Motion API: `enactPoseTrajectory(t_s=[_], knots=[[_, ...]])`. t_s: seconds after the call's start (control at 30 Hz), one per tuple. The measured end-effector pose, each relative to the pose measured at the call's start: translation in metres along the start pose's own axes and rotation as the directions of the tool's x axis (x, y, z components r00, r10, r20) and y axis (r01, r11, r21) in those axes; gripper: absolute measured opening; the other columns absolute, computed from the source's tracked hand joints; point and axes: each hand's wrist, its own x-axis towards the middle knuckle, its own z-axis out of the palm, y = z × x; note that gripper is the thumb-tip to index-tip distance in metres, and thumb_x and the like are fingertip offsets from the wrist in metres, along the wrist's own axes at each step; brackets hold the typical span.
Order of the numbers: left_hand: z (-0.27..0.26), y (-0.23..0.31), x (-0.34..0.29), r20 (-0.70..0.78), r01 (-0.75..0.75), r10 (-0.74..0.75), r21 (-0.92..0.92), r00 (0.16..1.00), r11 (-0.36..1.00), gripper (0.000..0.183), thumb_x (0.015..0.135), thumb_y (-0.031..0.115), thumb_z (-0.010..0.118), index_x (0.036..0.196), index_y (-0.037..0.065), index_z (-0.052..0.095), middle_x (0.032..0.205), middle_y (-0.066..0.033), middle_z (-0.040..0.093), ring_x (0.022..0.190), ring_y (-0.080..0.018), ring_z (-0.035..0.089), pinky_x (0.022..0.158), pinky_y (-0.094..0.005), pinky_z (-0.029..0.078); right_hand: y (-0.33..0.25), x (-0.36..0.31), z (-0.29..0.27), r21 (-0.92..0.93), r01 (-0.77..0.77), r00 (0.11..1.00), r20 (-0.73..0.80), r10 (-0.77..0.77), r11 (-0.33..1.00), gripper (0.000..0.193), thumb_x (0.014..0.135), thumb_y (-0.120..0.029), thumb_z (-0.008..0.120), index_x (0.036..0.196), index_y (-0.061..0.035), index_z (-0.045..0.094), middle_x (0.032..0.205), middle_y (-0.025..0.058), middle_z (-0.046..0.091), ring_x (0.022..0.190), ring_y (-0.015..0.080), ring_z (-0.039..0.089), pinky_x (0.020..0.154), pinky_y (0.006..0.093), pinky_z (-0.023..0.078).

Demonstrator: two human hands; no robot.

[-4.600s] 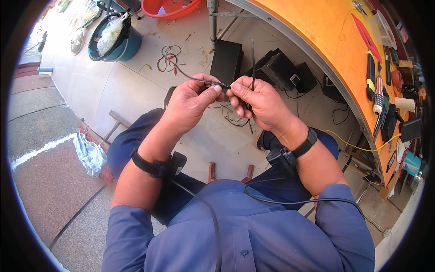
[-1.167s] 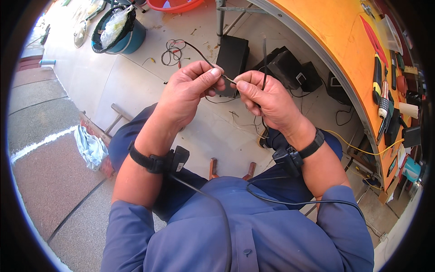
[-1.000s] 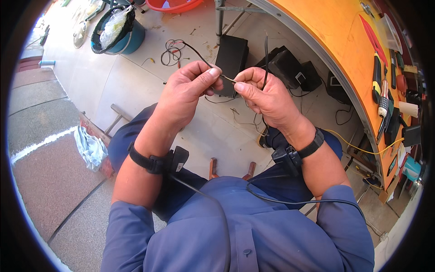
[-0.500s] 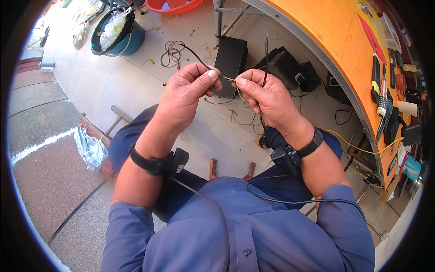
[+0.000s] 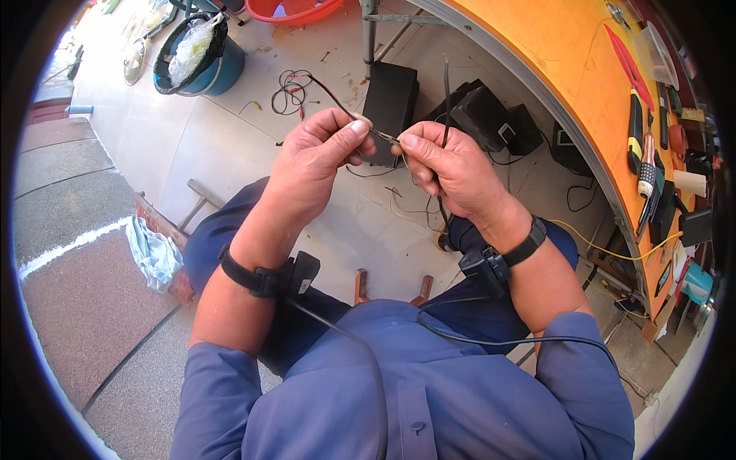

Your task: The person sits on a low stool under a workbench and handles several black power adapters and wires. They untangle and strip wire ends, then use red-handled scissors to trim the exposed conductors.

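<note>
My left hand (image 5: 320,157) is closed, with thumb and forefinger pinching a thin black cable (image 5: 331,95) that runs up and away to the left. Facing it, my right hand (image 5: 454,167) is closed too, its thumb and forefinger on the thin bare-looking wires (image 5: 386,138) that stretch between both sets of fingertips. Past the right fingers passes a second black cable (image 5: 447,88), one end pointing up and the rest hanging below the hand. Whether the wires are twisted together is too small to tell. Each wrist wears a black strap with a small device.
An orange table (image 5: 537,46) curves along the right, bearing pliers (image 5: 630,65) and other tools. Under it lie a black box (image 5: 391,100) and black adapter-like blocks (image 5: 483,115). Red-and-black leads (image 5: 290,90) lie on the floor near a blue bucket (image 5: 222,73). A red basin (image 5: 307,14) stands behind.
My right fingers have curled in a little, and the cable end beside them leans slightly more left. The pale wire that hung below that hand shows less. My left hand has barely moved.
</note>
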Motion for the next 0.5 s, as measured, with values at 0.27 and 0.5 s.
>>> enactPoseTrajectory(t_s=[0.27,0.5], knots=[[-0.0004,-0.0009,-0.0001,0.018,-0.005,0.005,-0.005,1.0,1.0,0.015,0.097,0.02,0.064,0.094,0.005,0.064,0.083,-0.0028,0.066,0.075,-0.0081,0.055,0.072,-0.0229,0.045,-0.0011,-0.0009,0.0007,0.001,-0.024,1.0,-0.006,0.024,1.0,0.025,0.102,-0.024,0.056,0.095,-0.0013,0.062,0.06,-0.0028,0.047,0.05,0.005,0.038,0.046,0.0206,0.033],[-0.0012,-0.0011,-0.0005,0.025,0.003,-0.003,-0.007,1.0,1.0,0.015,0.097,0.02,0.064,0.095,0.005,0.064,0.083,-0.0029,0.066,0.075,-0.0082,0.056,0.072,-0.0228,0.046,-0.0009,-0.0009,0.0008,0.02,-0.037,0.999,-0.002,0.037,0.999,0.027,0.103,-0.025,0.055,0.094,-0.0014,0.062,0.06,-0.0018,0.048,0.047,0.0059,0.039,0.045,0.0211,0.033]])
